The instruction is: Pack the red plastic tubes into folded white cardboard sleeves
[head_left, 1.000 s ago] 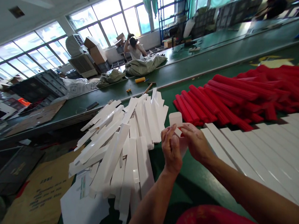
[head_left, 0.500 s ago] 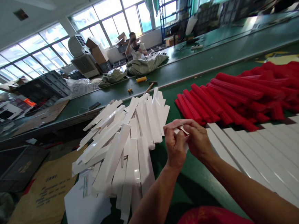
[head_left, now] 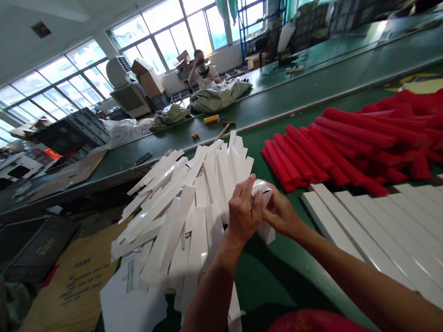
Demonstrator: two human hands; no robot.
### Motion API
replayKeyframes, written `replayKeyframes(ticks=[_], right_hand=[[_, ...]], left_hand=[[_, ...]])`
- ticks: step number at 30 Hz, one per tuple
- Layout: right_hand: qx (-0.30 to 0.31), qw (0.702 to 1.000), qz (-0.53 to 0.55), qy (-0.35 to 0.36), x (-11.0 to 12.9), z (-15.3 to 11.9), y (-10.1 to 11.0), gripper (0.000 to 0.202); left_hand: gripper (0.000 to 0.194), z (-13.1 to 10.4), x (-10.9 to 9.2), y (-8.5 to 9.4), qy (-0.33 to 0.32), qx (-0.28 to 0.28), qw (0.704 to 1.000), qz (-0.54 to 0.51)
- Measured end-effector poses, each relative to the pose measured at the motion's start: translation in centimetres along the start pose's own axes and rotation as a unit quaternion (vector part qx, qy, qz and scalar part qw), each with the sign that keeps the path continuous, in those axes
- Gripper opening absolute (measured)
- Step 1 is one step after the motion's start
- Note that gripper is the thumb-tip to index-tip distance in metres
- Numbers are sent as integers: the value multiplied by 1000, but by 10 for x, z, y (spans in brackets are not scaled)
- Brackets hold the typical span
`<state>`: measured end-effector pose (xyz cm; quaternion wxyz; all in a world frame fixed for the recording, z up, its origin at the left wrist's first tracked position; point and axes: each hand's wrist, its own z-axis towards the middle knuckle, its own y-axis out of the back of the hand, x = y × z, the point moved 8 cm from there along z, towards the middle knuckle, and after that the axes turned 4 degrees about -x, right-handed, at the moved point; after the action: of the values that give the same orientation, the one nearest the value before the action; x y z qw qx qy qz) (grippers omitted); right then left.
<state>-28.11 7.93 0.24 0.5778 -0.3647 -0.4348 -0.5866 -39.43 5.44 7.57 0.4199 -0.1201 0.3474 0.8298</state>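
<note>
Both hands are at the top end of a narrow white box [head_left: 266, 232], which stands between them over the green table. My left hand [head_left: 243, 209] is closed on the box's left side, its fingers together near the top flap. My right hand [head_left: 283, 213] grips the right side with thumb and fingers. Much of the box is hidden behind the hands. Flat white cartons [head_left: 179, 210] lie in a loose, fanned pile to the left. Ribbed red tube-like bundles [head_left: 331, 147] are heaped to the right, behind a row of long white boxes [head_left: 398, 218].
A hammer [head_left: 224, 131] and a yellow roll [head_left: 211, 119] lie beyond the pile. A printed brown sack [head_left: 68, 285] and a dark crate [head_left: 36, 247] are at the lower left. Across the tables another person [head_left: 203, 73] sits behind a grey-green cloth sack [head_left: 219, 95].
Red showed in the box's open end before; now a white flap covers that end. My left hand has shifted left and its fingers have straightened upward. More of the box shows below the hands.
</note>
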Motion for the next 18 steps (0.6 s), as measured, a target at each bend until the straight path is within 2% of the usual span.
replayKeyframes(ticks=[3,7,13,18], right_hand=[[2,995,-77,56,4,1,-7,64],[4,993,-80,89,4,3,-11,59],[20,992,-79,96,4,5,-14,57],[25,992,-81,96,7,6,-16,56]], left_hand=[[39,8,-1,5,-13,31,999,-7],[35,9,-6,0,-36,84,996,22],[36,9,-4,1,-50,71,993,78],[36,12,-2,1,-67,91,987,110]])
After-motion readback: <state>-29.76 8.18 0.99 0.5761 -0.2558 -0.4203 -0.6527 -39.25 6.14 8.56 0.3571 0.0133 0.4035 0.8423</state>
